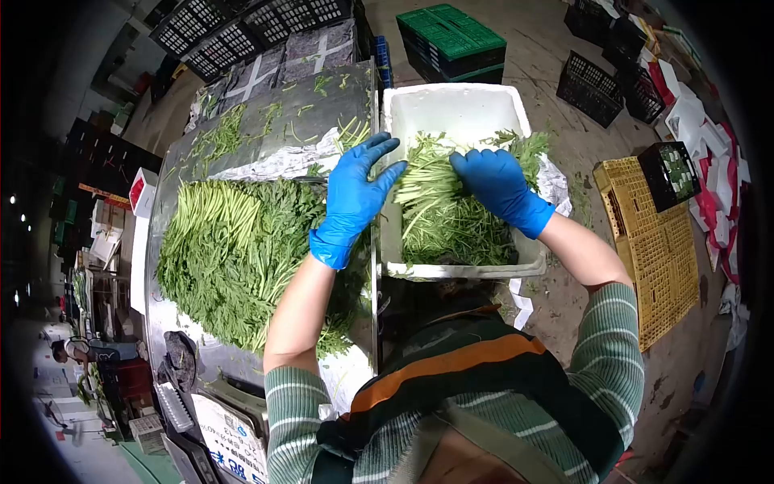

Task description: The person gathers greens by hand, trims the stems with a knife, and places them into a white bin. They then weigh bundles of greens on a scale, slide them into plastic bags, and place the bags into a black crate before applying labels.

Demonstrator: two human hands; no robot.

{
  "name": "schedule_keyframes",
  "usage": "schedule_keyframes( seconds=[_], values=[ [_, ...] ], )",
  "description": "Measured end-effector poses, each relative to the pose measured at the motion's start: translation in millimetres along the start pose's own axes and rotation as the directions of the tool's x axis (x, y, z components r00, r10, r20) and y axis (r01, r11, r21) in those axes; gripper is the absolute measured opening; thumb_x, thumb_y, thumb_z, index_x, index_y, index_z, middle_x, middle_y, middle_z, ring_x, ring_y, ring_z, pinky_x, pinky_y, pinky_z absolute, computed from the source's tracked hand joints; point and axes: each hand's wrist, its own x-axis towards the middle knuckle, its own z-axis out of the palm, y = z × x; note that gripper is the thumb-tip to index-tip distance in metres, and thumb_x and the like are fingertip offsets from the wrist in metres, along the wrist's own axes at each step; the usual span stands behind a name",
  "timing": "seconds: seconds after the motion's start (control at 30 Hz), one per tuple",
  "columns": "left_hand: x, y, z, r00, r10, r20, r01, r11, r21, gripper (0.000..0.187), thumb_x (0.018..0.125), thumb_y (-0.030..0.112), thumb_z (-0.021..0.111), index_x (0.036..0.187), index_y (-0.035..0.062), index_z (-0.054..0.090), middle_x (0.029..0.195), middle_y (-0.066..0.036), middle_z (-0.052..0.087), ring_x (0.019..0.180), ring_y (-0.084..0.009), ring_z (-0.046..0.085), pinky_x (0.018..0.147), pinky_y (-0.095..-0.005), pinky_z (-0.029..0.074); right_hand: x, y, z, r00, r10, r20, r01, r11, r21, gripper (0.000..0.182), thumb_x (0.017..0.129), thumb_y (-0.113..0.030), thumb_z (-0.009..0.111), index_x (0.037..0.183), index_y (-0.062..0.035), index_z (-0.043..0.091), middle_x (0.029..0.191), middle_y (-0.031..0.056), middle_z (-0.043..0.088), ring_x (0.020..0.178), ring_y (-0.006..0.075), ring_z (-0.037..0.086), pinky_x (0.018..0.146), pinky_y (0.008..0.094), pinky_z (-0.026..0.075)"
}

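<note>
Both my hands wear blue gloves. My left hand (355, 198) is spread open at the left rim of a white foam box (463, 109), its fingertips against the stems of the leafy greens in the box (451, 222). My right hand (496, 181) lies palm down on top of those greens, pressing on the bunch near the stem ends. The greens fill the near half of the box, stems pointing away from me.
A big heap of the same greens (230, 254) lies on a metal table (266, 121) to the left. A scale (230, 427) sits near the table's near end. Green (451, 36), black (592, 85) and yellow crates (653, 242) stand on the floor around. Another person (76, 351) is at far left.
</note>
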Motion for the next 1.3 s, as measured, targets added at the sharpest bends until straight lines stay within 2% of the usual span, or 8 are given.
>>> schedule_keyframes(
  seconds=[0.27, 0.4, 0.53, 0.73, 0.87, 0.97, 1.1, 1.3],
  values=[
    [4, -4, 24, 0.865, -0.424, 0.269, 0.473, 0.868, -0.153, 0.031, 0.075, 0.029, 0.065, 0.095, 0.0053, 0.064, 0.082, -0.014, 0.064, 0.072, -0.0221, 0.062, 0.068, -0.0304, 0.047, 8, -14, -4, 0.988, -0.135, -0.081, 0.138, 0.99, 0.04, 0.024, 0.069, -0.018, 0.054, 0.093, -0.0159, 0.052, 0.064, -0.0007, 0.044, 0.059, 0.0149, 0.049, 0.052, 0.0277, 0.038],
    [-4, -51, 7, 0.921, -0.38, -0.084, 0.38, 0.925, -0.021, 0.018, 0.078, 0.023, 0.059, 0.088, 0.0101, 0.066, 0.077, -0.01, 0.064, 0.069, -0.0226, 0.062, 0.063, -0.0311, 0.047, -1, 0, 0, 0.993, -0.112, -0.024, 0.114, 0.988, 0.104, 0.028, 0.069, -0.016, 0.055, 0.096, -0.0149, 0.052, 0.064, 0.0002, 0.044, 0.058, 0.0155, 0.049, 0.052, 0.0282, 0.039],
    [-17, -85, -9, 0.842, -0.534, 0.074, 0.529, 0.845, 0.08, 0.023, 0.076, 0.025, 0.062, 0.094, 0.01, 0.065, 0.09, -0.012, 0.063, 0.08, -0.0236, 0.061, 0.072, -0.0311, 0.047, -1, 15, -3, 0.998, -0.06, 0.022, 0.058, 0.992, 0.114, 0.028, 0.07, -0.014, 0.053, 0.098, -0.014, 0.052, 0.065, 0.0012, 0.045, 0.058, 0.0165, 0.05, 0.052, 0.0287, 0.04],
    [-17, -25, -3, 0.949, -0.301, -0.098, 0.232, 0.872, -0.431, 0.037, 0.077, 0.022, 0.064, 0.109, 0.0035, 0.057, 0.11, -0.014, 0.056, 0.103, -0.0209, 0.052, 0.09, -0.0297, 0.038, 13, 10, -3, 0.992, -0.099, 0.083, 0.084, 0.983, 0.165, 0.025, 0.073, -0.009, 0.05, 0.098, -0.012, 0.053, 0.061, 0.0047, 0.051, 0.056, 0.0198, 0.054, 0.049, 0.0319, 0.041],
    [-63, 25, 8, 0.818, -0.284, 0.5, 0.565, 0.561, -0.605, 0.029, 0.084, 0.02, 0.056, 0.102, -0.0034, 0.059, 0.089, -0.009, 0.064, 0.078, -0.0132, 0.06, 0.075, -0.0242, 0.046, 12, 33, 62, 0.721, -0.116, 0.683, 0.25, 0.963, -0.1, 0.012, 0.07, -0.01, 0.056, 0.069, -0.0158, 0.066, 0.073, 0.0065, 0.064, 0.068, 0.02, 0.063, 0.054, 0.0336, 0.046],
    [-93, 26, 35, 0.723, -0.012, 0.691, 0.626, 0.434, -0.648, 0.039, 0.083, 0.027, 0.057, 0.109, -0.0014, 0.055, 0.094, -0.009, 0.063, 0.084, -0.0138, 0.059, 0.076, -0.0245, 0.046, 52, 40, 46, 0.802, -0.264, 0.536, 0.349, 0.935, -0.06, 0.013, 0.071, -0.01, 0.055, 0.082, -0.0107, 0.062, 0.07, 0.0063, 0.063, 0.064, 0.0223, 0.062, 0.053, 0.0334, 0.045],
    [-98, 28, 31, 0.837, -0.315, 0.448, 0.443, -0.091, -0.892, 0.05, 0.086, 0.033, 0.052, 0.127, 0.0056, 0.039, 0.114, -0.003, 0.053, 0.102, -0.011, 0.05, 0.083, -0.0269, 0.041, 108, -38, -63, 0.907, -0.418, 0.053, 0.421, 0.9, -0.115, 0.03, 0.07, -0.006, 0.053, 0.099, -0.0113, 0.052, 0.061, 0.0026, 0.048, 0.052, 0.0186, 0.052, 0.044, 0.0313, 0.039],
    [-161, 31, -76, 0.614, -0.728, -0.305, -0.271, 0.168, -0.948, 0.044, 0.081, 0.032, 0.058, 0.117, 0.0073, 0.05, 0.113, -0.003, 0.053, 0.106, -0.012, 0.047, 0.087, -0.0284, 0.038, 107, -201, -107, 0.826, -0.501, -0.259, 0.564, 0.729, 0.387, 0.059, 0.069, -0.01, 0.06, 0.124, -0.0051, 0.037, 0.086, 0.0077, 0.051, 0.073, 0.0222, 0.052, 0.06, 0.0323, 0.043]
  ],
)
